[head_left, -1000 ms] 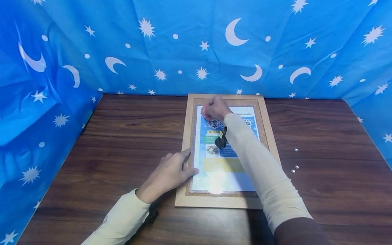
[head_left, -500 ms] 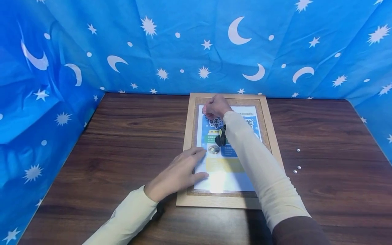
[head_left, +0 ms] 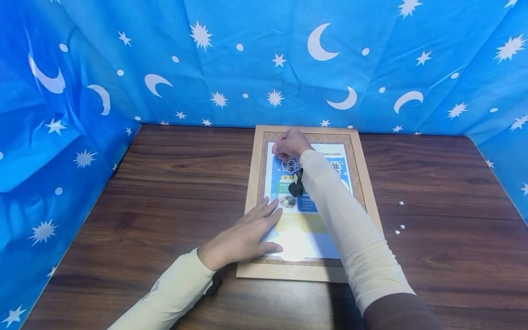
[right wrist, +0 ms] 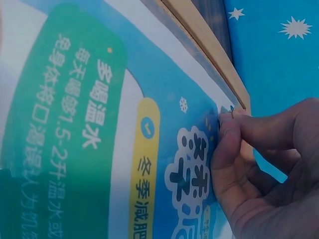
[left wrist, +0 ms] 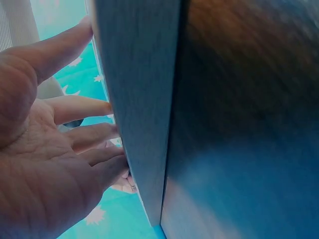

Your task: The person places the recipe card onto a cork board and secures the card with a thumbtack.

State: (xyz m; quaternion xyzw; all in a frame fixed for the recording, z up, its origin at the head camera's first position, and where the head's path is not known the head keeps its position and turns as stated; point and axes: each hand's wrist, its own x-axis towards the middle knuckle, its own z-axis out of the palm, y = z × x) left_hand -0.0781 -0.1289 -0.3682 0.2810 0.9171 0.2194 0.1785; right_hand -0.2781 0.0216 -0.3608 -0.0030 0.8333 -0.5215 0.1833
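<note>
The person's left hand [head_left: 251,233] lies with thumb and fingers spread across the left side of a light wooden frame [head_left: 299,271], fingertips over the edge of a printed poster [head_left: 303,224]. The frame lies flat and encloses a cork board [head_left: 326,137], with the poster on it, inside the rails. At the poster's far left corner, the right hand [head_left: 292,144] pinches a small greyish piece [right wrist: 225,109], mostly hidden by thumb and fingertips. Right of the frame, three silvery studs [head_left: 401,203] sit on the dark wood-grain table [head_left: 185,183], two of them close together. Blue cloth [head_left: 247,68] with white moons and stars hangs along the left, back and right.
</note>
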